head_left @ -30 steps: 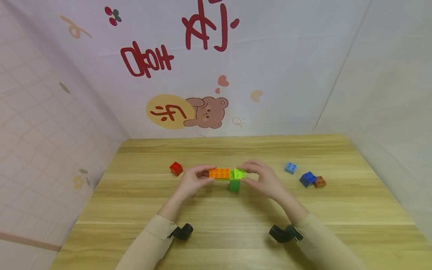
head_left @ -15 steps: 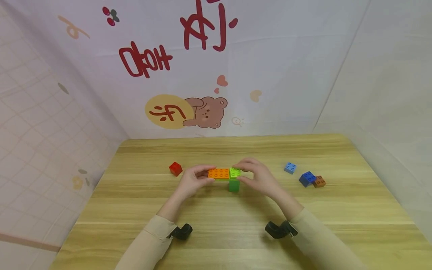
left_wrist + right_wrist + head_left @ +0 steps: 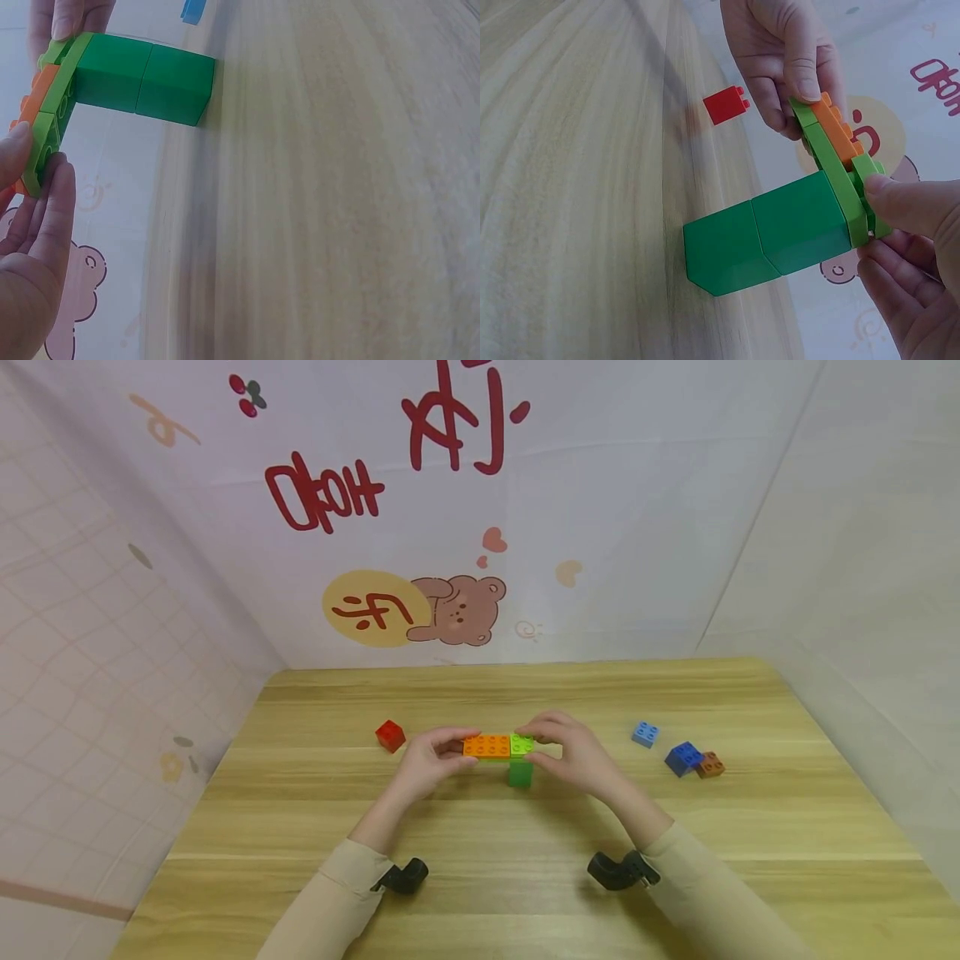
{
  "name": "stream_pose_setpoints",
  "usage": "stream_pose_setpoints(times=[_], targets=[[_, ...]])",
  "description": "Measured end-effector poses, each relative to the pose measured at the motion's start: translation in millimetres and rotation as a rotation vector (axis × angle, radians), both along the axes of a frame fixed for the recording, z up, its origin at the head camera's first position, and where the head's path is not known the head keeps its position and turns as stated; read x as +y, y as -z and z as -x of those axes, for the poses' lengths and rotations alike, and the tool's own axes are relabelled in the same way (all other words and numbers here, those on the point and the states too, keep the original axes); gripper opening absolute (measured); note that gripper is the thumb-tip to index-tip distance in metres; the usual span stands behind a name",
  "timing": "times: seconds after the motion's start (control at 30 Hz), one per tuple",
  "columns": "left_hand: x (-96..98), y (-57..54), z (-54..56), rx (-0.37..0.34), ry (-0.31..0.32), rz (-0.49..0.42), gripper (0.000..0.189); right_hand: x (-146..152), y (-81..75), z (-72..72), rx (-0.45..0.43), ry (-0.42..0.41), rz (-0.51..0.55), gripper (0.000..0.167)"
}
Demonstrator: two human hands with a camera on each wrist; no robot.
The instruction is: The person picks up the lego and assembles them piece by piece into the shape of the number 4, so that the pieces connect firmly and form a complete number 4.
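Two dark green bricks [image 3: 765, 236] are stacked as a column standing on the table. Across their top runs a light green layer [image 3: 56, 101], overhanging to the left, with an orange eight-stud brick [image 3: 487, 747] on it. My left hand [image 3: 429, 764] pinches the far left end of the orange brick and the layer beneath, between thumb and fingers. Flush against the orange brick's right end sits a small light green brick [image 3: 522, 744], over the column. My right hand [image 3: 576, 756] pinches this small brick at its front and back sides.
A red brick [image 3: 390, 736] lies left of the build. To the right are a light blue brick [image 3: 646, 733], a dark blue brick [image 3: 682, 758] and a brown brick [image 3: 711, 765], the last two touching. A printed white cloth [image 3: 600, 527] stands behind the wooden table [image 3: 480, 877].
My right hand has moved slightly left with the small light green brick, closing the gap to the orange brick. My left hand keeps its hold in place.
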State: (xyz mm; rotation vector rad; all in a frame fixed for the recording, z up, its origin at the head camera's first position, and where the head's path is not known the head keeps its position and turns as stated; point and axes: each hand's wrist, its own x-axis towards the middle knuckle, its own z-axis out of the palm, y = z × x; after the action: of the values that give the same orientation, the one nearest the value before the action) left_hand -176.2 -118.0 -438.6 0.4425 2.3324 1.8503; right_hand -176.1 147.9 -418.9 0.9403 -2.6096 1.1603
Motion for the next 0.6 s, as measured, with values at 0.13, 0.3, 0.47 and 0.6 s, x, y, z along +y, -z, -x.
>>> stream_pose_setpoints(times=[0.13, 0.3, 0.47, 0.6], targets=[[0.6, -1.1, -1.1, 0.001, -0.002, 0.004, 0.041, -0.4, -0.5, -0.6, -0.004, 0.0, 0.008, 0.033], [0.9, -1.7, -1.0, 0.003, -0.002, 0.003, 0.04, -0.8, -0.5, -1.0, -0.003, -0.001, 0.01, 0.033], [1.0, -0.8, 0.0, 0.007, -0.006, 0.003, 0.04, -0.8, 0.3, -0.5, -0.005, -0.002, 0.012, 0.033], [1.0, -1.2, -0.7, 0.015, -0.006, 0.005, 0.04, -0.7, 0.1, -0.6, -0.005, -0.001, 0.008, 0.033]])
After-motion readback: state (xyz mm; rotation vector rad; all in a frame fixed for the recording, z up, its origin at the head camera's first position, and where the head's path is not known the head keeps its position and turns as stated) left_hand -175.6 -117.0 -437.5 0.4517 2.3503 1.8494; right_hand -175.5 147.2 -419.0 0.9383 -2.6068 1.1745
